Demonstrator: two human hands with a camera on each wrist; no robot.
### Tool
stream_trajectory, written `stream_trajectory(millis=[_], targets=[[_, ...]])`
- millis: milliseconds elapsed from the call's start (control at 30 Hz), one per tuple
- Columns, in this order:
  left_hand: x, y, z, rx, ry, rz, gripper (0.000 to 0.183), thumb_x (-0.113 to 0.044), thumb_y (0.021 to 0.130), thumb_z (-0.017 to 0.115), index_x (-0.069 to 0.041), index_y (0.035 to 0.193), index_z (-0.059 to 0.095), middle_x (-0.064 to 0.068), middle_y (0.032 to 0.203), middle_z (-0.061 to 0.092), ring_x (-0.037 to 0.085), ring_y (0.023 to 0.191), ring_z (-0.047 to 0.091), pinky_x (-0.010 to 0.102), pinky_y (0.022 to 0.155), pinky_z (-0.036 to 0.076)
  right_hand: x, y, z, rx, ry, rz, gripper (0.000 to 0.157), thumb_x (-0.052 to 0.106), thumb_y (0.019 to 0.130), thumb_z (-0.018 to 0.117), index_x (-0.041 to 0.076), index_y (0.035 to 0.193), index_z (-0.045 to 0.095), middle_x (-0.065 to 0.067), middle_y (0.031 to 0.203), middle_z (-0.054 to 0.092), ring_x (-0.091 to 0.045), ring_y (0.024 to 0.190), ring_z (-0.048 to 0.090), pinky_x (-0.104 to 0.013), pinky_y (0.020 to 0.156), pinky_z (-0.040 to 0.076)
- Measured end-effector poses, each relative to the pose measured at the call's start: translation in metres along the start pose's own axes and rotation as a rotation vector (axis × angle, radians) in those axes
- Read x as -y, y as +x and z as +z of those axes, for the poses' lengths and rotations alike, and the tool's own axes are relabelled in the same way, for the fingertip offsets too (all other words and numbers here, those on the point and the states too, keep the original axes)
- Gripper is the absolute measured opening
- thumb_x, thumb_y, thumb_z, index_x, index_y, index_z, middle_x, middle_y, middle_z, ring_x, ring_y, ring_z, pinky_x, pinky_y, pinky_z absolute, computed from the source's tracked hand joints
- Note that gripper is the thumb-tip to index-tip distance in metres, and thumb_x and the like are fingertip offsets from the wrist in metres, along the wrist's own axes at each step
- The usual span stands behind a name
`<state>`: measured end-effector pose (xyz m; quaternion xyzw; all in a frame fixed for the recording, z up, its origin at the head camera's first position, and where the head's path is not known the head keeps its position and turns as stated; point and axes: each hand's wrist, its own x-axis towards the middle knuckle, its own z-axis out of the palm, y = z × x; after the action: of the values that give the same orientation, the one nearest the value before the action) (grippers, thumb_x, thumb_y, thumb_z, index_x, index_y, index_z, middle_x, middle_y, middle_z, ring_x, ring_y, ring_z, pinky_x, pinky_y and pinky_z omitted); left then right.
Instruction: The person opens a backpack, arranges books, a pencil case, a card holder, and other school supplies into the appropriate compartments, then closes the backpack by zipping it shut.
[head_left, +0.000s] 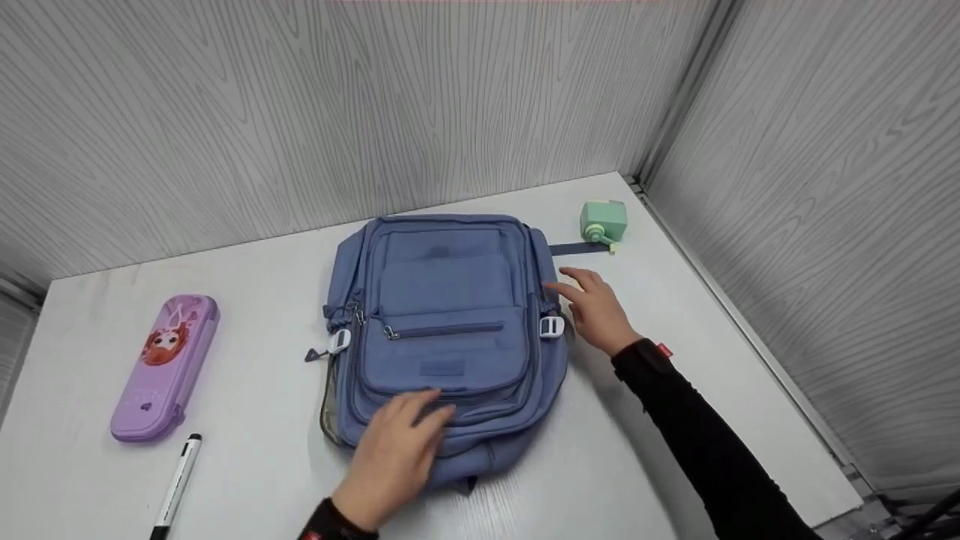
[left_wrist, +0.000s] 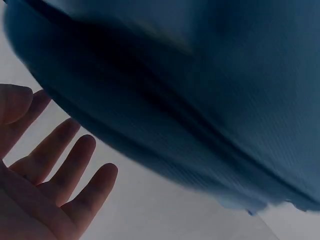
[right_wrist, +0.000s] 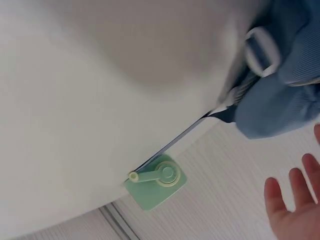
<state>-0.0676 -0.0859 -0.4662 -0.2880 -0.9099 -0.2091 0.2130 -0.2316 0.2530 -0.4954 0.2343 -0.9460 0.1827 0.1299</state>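
A blue backpack (head_left: 450,292) lies on the white table with its front pockets facing up. Over its lower edge hovers my left hand (head_left: 394,454), thumb and fingers apart and holding nothing. In the left wrist view, the left hand's fingers (left_wrist: 75,160) are spread beside the bag's dark blue underside (left_wrist: 165,130); whether any fingertip touches it I cannot tell. My right hand (head_left: 596,311) is at the bag's right side, near a white buckle (head_left: 552,327), with loosely extended fingers. The right wrist view shows those fingers (right_wrist: 300,187) apart from the blue fabric (right_wrist: 280,107).
A green crank pencil sharpener (head_left: 604,220) stands at the back right, beside a dark strap (head_left: 577,248) running from the bag. To the left lie a purple pencil case (head_left: 165,367) and a white marker (head_left: 178,480). Grey wood-grain panels (head_left: 315,105) border the table.
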Motion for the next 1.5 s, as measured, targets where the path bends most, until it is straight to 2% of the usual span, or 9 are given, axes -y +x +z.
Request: stream_trajectory(millis=[100,233,367,500,700,933,1167,1367,1500], targets=[[-0.025,-0.009,0.009,-0.045,0.035,0.116,0.038,-0.013,0.075,0.081,-0.018,0.112,0.072,0.007,0.118,0.069,0.022,0.102,0.065,0.039,0.083,0.056,-0.004,0.008,0.002,0.066,-0.043,-0.023,0.053,-0.013,0.085,0.062,0.015,0.13,0.065,-0.02,0.144,0.052,-0.041,0.134,0.047,-0.06,0.105,0.043],[-0.033,-0.015,0.022,-0.079,0.125,0.161,0.043,-0.008,0.073,0.079,-0.024,0.113,0.071,0.003,0.112,0.069,0.019,0.096,0.064,0.035,0.078,0.054,-0.009,0.01,0.007,0.029,-0.06,-0.034,0.044,-0.012,0.082,0.066,0.013,0.117,0.069,-0.018,0.138,0.057,-0.039,0.131,0.05,-0.06,0.102,0.045],[-0.022,-0.018,0.027,-0.135,0.184,0.183,0.032,-0.009,0.079,0.067,-0.024,0.108,0.072,-0.001,0.099,0.069,0.015,0.086,0.061,0.032,0.072,0.052,-0.011,0.005,0.01,-0.034,-0.073,-0.048,0.035,-0.009,0.077,0.072,0.012,0.105,0.07,-0.017,0.134,0.06,-0.039,0.128,0.053,-0.06,0.098,0.046],[-0.004,-0.018,0.022,-0.169,0.203,0.165,0.022,-0.009,0.083,0.059,-0.018,0.099,0.071,-0.002,0.089,0.069,0.015,0.078,0.061,0.032,0.068,0.051,-0.008,-0.002,0.011,-0.059,-0.085,-0.092,0.031,-0.005,0.075,0.078,0.012,0.1,0.071,-0.016,0.132,0.062,-0.039,0.127,0.053,-0.06,0.101,0.045],[0.032,-0.018,0.008,-0.254,0.216,0.122,0.026,0.011,0.075,0.059,-0.01,0.087,0.068,0.002,0.083,0.07,0.021,0.076,0.064,0.036,0.069,0.055,0.007,-0.017,0.015,-0.114,-0.101,-0.211,0.032,0.001,0.069,0.084,0.012,0.095,0.069,-0.011,0.121,0.068,-0.034,0.124,0.058,-0.056,0.101,0.043],[0.077,-0.022,-0.005,-0.333,0.229,-0.008,0.021,0.017,0.074,0.055,-0.003,0.076,0.061,0.008,0.079,0.07,0.028,0.081,0.068,0.042,0.073,0.057,0.032,-0.029,0.027,-0.198,-0.09,-0.345,0.033,0.004,0.065,0.085,0.013,0.091,0.067,-0.004,0.097,0.071,-0.026,0.106,0.065,-0.05,0.098,0.044],[0.11,-0.025,-0.012,-0.375,0.282,-0.181,0.016,0.014,0.075,0.062,-0.001,0.073,0.062,0.011,0.084,0.07,0.033,0.083,0.063,0.046,0.064,0.052,0.057,-0.033,0.04,-0.23,-0.031,-0.395,0.025,0.008,0.07,0.08,0.012,0.091,0.068,-0.002,0.09,0.068,-0.022,0.091,0.061,-0.041,0.09,0.047],[0.117,-0.021,-0.012,-0.394,0.245,-0.375,0.014,0.015,0.072,0.063,0.002,0.075,0.065,0.016,0.091,0.071,0.038,0.087,0.063,0.051,0.064,0.049,0.07,-0.033,0.044,-0.2,0.003,-0.368,0.024,0.016,0.075,0.08,0.013,0.095,0.069,-0.002,0.093,0.068,-0.021,0.091,0.059,-0.039,0.085,0.046],[0.097,-0.013,-0.016,-0.362,0.17,-0.514,0.016,0.017,0.074,0.06,0.004,0.079,0.07,0.021,0.102,0.069,0.044,0.091,0.062,0.054,0.073,0.049,0.072,-0.035,0.042,-0.163,0.017,-0.335,0.028,0.018,0.075,0.08,0.013,0.101,0.069,-0.002,0.097,0.068,-0.021,0.092,0.058,-0.04,0.086,0.044]])
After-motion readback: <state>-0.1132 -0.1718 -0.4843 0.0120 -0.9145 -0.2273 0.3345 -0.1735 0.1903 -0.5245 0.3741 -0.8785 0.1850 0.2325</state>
